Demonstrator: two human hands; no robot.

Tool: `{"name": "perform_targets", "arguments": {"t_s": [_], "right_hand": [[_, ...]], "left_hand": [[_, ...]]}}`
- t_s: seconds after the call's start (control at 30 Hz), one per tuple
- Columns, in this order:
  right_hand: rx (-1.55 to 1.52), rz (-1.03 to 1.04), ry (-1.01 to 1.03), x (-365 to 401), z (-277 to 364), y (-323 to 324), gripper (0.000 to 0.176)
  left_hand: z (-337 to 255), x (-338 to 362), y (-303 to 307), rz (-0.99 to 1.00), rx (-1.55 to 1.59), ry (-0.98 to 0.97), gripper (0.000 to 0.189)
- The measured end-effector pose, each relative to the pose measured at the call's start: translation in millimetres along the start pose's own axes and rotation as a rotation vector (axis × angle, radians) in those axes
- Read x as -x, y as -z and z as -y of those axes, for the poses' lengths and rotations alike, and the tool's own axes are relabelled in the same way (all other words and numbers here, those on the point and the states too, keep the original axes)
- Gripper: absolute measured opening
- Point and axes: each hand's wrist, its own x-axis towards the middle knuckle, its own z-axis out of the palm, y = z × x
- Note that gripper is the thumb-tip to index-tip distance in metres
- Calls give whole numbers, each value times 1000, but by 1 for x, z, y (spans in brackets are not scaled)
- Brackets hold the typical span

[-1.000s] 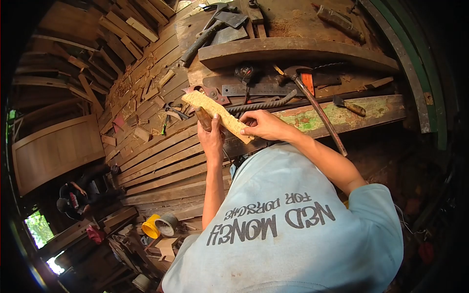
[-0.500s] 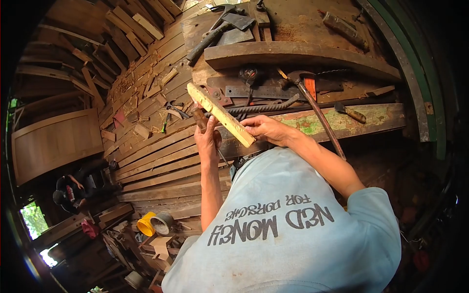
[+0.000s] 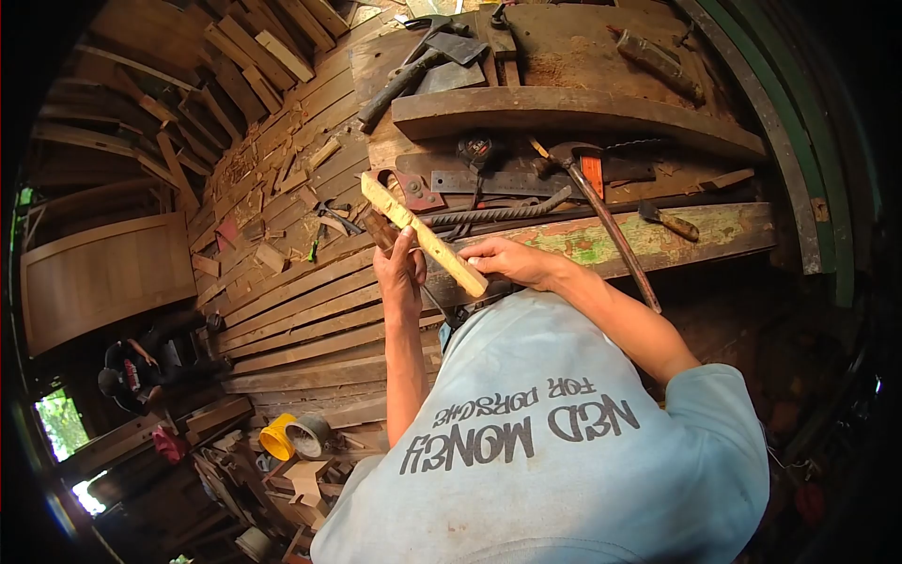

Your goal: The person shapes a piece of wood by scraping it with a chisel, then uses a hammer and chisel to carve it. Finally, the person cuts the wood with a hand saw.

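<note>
A pale, roughly carved wood stick (image 3: 434,246) slants across the middle of the view, its upper end cut at an angle. My right hand (image 3: 517,263) is closed on its lower end, thumb along the side. Behind the stick, my left hand (image 3: 399,268) wraps a brown wooden-handled tool (image 3: 376,228); a thin dark shaft runs down from that fist. The left thumb presses against the stick's face. Just beyond the stick are a steel ruler (image 3: 507,181) and a twisted metal bar (image 3: 512,213).
A hammer (image 3: 606,221) leans over the bench beam (image 3: 723,226), near a small brush-like tool (image 3: 669,221). A tape measure (image 3: 476,150) and a hatchet (image 3: 413,80) lie farther back. Wood chips and planks cover the left. Another person (image 3: 141,367) sits at far left.
The stick has turned slightly, showing more of its upper face, and its lower end has dropped a little. Both hands keep hold.
</note>
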Motion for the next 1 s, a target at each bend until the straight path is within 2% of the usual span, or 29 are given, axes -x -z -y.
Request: {"name": "perform_targets", "arguments": {"t_s": [0.1,0.13,0.27,0.37,0.8,1.0], "right_hand": [[59,-31,-73,0,3,-8,36],[61,15,-56,-3,0,-7,36],[68,8,-114,-3,0,-7,35],[55,23,-151,-2,0,-6,35],[65,-8,-73,-8,-12,1,32],[4,-17,-110,-1,8,-6,31]], "left_hand": [[5,0,-1,-38,18,17,27],[4,1,1,-3,-5,67,27],[7,3,-4,-53,20,13,27],[11,3,2,17,-22,58,26],[16,-1,6,91,16,12,28],[18,0,4,101,-106,50,33]]}}
